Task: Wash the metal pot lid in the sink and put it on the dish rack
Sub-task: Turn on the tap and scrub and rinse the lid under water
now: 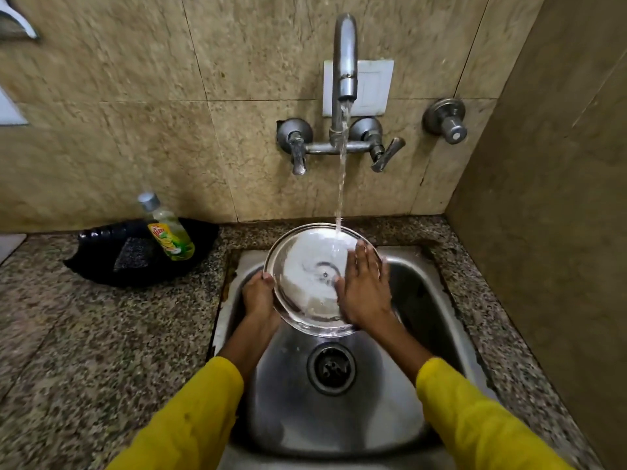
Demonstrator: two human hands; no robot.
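A round metal pot lid (310, 276), covered in white suds, is held tilted over the steel sink (424, 300) under running water from the tap (344, 62). My left hand (259, 293) grips the lid's left rim, thumb on the edge. My right hand (364, 286) lies flat on the lid's right side with its fingers spread. The stream lands on the lid's upper part, just left of my right fingertips. No dish rack is in view.
A black tray (101, 256) on the granite counter left of the sink holds a green dish soap bottle (168, 230) and a dark scrub pad (132, 254). The sink drain (330, 368) lies below the lid. Tiled walls stand behind and to the right.
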